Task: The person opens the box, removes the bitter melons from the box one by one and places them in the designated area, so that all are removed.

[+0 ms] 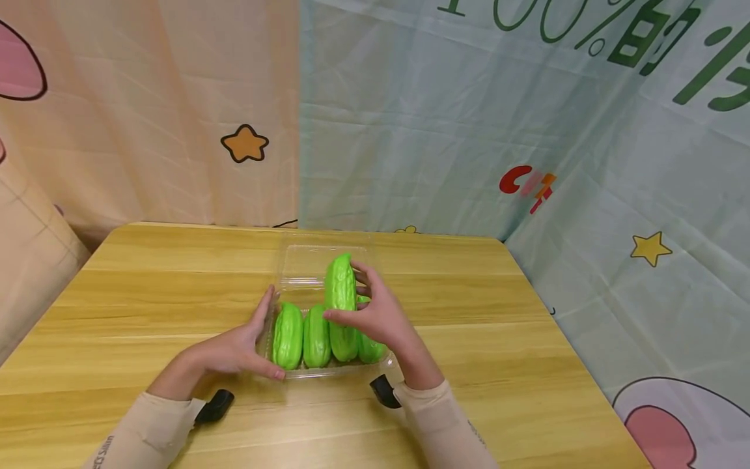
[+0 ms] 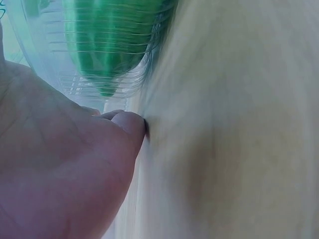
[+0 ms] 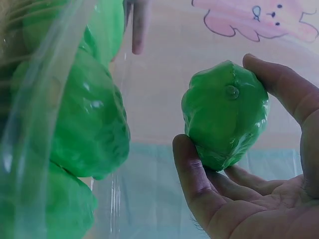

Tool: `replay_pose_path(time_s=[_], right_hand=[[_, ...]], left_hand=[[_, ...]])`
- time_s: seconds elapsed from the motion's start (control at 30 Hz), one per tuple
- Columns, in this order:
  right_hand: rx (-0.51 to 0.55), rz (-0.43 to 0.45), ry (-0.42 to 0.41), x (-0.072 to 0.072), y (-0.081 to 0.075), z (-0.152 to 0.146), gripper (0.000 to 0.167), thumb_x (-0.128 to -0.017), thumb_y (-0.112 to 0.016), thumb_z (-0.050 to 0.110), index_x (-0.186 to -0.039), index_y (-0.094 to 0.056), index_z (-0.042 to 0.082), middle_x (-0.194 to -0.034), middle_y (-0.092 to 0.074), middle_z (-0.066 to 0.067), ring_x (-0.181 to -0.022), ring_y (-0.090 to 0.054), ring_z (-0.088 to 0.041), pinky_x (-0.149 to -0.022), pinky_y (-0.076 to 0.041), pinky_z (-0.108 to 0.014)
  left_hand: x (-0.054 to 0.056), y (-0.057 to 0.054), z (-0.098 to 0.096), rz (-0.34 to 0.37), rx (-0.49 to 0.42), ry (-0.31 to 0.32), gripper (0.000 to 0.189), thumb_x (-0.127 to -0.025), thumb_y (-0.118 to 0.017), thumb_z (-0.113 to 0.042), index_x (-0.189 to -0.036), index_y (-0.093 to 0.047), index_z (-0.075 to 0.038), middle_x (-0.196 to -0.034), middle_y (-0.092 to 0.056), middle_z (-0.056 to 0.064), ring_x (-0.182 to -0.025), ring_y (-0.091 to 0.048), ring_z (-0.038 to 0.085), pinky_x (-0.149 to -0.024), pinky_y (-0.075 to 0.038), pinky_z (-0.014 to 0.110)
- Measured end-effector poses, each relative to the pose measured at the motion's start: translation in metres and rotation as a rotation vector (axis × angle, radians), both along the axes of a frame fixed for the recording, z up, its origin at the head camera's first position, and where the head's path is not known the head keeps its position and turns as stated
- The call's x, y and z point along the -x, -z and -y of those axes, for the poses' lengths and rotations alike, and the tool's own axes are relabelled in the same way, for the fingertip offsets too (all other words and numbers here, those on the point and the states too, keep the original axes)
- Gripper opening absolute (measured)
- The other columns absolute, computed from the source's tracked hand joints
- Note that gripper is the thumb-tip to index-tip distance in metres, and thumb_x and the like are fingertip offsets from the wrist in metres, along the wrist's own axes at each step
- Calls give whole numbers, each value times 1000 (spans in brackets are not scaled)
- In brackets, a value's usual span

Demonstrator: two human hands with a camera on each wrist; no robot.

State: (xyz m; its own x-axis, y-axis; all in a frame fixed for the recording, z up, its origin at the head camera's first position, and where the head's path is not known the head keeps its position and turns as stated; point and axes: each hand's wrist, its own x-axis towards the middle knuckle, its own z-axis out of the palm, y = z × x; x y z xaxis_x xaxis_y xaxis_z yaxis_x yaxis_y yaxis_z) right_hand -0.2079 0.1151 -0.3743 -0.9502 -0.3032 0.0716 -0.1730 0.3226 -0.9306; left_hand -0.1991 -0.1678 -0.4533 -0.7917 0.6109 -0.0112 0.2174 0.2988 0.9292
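A bright green, ridged bitter melon [image 1: 340, 283] is held in my right hand [image 1: 383, 316], above the others. In the right wrist view, the thumb and fingers pinch this bitter melon [image 3: 224, 114] from opposite sides, apart from the ones in the box. Several more bitter melons [image 1: 288, 335] lie side by side, lengthwise, in a clear plastic box [image 1: 316, 373]. My left hand [image 1: 237, 348] rests at the box's left side, fingers stretched along the wall and thumb by the front corner. Seen from the left wrist, its thumb [image 2: 127, 127] lies low, close to the tabletop.
The box's clear hinged lid [image 1: 301, 260] is folded back onto the wooden table [image 1: 176, 293]. Printed cloth [image 1: 410, 130] hangs behind the table and along its right side. A black device [image 1: 215, 407] sits at each wrist.
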Motion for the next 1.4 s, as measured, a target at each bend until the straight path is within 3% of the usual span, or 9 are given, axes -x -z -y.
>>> replay_pose_path(time_s=[0.67,1.0,1.4], right_hand=[[52,3,92,16,-10,-44,93,-77,-88,13,-155,-37,18,-151,-44,-9,-129,-50,-32,-94,-52,-47],[89,23,119,23,-12,-70,91,-80,-83,3,-157,-35,13,-153,-41,-13,-130,-49,-36,-85,-57,-41],[56,68,206,31,-7,-101,89,-81,-82,2,-156,-35,12,-152,-41,-16,-132,-47,-38,-92,-53,-46]], left_hand=[[2,1,1,-9,2,-3,150,-74,-91,-18,-150,38,-22,-160,32,14,-146,20,45,-111,7,67],[1,0,5,-30,-1,-12,150,-72,-92,-16,-151,36,-20,-161,30,18,-145,18,49,-110,6,69],[1,-4,12,-41,17,-11,150,-72,-92,-15,-152,35,-20,-159,32,18,-143,21,51,-107,7,72]])
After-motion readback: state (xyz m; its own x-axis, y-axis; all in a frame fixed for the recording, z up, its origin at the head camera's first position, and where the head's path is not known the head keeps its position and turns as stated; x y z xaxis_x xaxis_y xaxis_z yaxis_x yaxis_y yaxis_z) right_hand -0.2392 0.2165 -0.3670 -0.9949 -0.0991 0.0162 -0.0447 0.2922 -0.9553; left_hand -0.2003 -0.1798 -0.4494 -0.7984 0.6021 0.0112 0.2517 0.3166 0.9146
